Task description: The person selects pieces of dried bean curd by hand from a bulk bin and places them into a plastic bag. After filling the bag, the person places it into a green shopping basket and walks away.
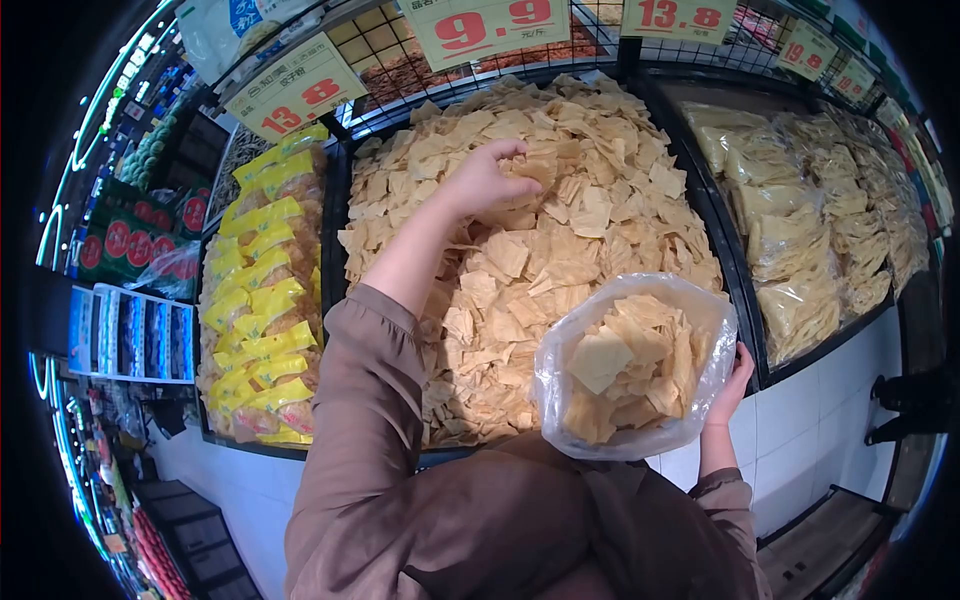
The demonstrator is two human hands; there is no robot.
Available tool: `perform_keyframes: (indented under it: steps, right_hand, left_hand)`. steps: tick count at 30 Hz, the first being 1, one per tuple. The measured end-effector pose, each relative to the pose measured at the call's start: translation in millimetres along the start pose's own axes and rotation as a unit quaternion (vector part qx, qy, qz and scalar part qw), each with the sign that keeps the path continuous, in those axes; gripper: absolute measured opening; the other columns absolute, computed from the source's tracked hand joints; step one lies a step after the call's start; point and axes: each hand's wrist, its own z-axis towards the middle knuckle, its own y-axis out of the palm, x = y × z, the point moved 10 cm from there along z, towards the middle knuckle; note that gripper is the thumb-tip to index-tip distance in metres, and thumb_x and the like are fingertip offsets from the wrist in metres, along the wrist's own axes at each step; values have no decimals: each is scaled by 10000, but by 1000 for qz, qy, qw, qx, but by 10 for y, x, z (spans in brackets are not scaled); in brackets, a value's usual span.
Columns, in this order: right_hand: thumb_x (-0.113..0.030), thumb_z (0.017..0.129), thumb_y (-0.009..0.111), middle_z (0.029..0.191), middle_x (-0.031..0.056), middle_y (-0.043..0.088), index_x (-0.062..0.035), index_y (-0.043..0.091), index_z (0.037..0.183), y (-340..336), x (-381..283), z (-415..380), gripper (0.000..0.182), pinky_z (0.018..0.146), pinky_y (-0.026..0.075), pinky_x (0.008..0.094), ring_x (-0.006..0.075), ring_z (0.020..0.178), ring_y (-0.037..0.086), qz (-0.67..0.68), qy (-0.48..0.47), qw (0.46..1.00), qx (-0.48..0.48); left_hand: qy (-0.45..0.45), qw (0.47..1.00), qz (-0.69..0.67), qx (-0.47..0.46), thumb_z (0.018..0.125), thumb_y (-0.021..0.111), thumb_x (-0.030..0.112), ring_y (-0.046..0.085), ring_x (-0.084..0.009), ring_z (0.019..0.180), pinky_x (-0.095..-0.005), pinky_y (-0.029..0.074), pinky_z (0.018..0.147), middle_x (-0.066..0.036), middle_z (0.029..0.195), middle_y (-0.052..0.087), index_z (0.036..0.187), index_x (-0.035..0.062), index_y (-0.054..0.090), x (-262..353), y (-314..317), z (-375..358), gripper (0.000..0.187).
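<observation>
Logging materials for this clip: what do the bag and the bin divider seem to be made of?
Bag: thin clear plastic film, glossy and crinkled, tan sheets showing through. Bin divider: looks like black-coated metal or plastic, smooth and rigid; which one is unclear.

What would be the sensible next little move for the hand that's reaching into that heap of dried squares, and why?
Probably close the left hand on a few of the dried squares and carry them to the plastic bag. The fingers already curl into the heap, and the right hand holds the bag open-mouthed and only partly filled.
</observation>
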Motion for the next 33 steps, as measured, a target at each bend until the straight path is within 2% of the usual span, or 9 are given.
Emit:
perform_keyframes:
  steps: [5,8,10,13,15,18,20,23,33]
  right_hand:
    - [-202,699,783,1085,123,506,4,438,1296,4,-9,14,719,801,473,325,226,857,551,1,12,1000,-16]
    - [-186,681,777,1110,139,508,4,430,1297,17,32,2,732,815,481,338,245,872,564,10,14,1000,-15]
    - [-190,679,784,1113,139,508,5,429,1297,18,70,-3,740,815,483,336,242,874,564,12,24,1000,-14]
    - [-192,671,802,1118,136,505,7,427,1300,29,61,-10,759,807,487,332,235,870,565,22,11,1000,-15]
    - [-188,665,813,1121,133,502,7,424,1303,36,90,-15,772,803,491,329,230,866,565,27,12,999,-14]
    - [-179,665,812,1119,132,501,8,422,1305,17,38,-12,771,802,492,329,230,863,565,26,7,1000,-9]
    - [-179,665,812,1118,132,501,6,422,1306,12,16,-6,772,803,492,328,228,863,565,28,-3,1000,-5]
    - [-180,668,810,1121,130,504,2,424,1307,8,31,-3,768,804,491,326,226,866,567,29,-11,1000,-2]
    - [-194,699,795,1149,120,521,-7,437,1303,-11,38,0,727,819,478,314,214,883,577,11,17,1000,-3]
  left_hand:
    - [35,993,-101,-40,730,803,194,554,-140,1016,-281,434,910,-17,1067,623,1140,39,601,599,45,-159,483]
    - [90,984,-145,-56,720,794,186,562,-152,1037,-313,434,932,-31,1106,623,1121,47,613,1108,135,-347,462]
    - [188,966,-162,-75,701,789,179,571,-177,1061,-356,431,958,-58,1163,609,1090,58,625,1592,189,-572,439]
    - [229,933,-220,-169,688,778,183,538,-199,1138,-377,424,975,-94,1225,567,1034,74,643,1925,483,-884,387]
    - [273,924,-172,-203,699,750,118,538,-234,1141,-381,423,967,-107,1248,536,1060,79,638,2152,630,-1096,380]
    - [222,927,-167,-251,719,763,171,520,-294,1174,-410,428,967,-143,1291,503,1092,78,628,2123,995,-1265,408]
    - [245,938,43,-240,725,781,289,452,-371,1239,-462,388,1007,-189,1349,453,1156,88,607,1994,1285,-1319,507]
    - [255,937,151,-185,703,794,362,385,-427,1277,-498,324,1057,-225,1381,419,1262,82,543,1891,1466,-1306,674]
    - [240,942,7,-234,750,754,433,282,-446,1356,-506,246,1108,-284,1438,331,1416,2,330,2059,1443,-1388,899]
